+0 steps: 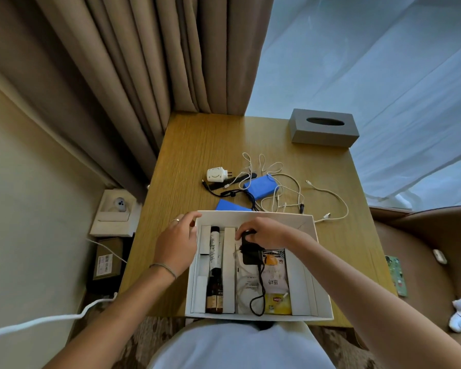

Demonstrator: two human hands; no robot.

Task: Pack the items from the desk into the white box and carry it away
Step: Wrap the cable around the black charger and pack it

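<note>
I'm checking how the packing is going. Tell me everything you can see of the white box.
The white box is an open, lidless rectangular carton, seemingly cardboard, lying flat at the desk's near edge. White dividers split it into long compartments. Inside lie dark bottles, a black charger with its cord, and yellow packets. The left hand rests on its left wall; the right hand reaches inside, its grip on the charger.

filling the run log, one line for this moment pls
right hand placing black charger in white box | left hand steadying box edge | cables on desk
</note>
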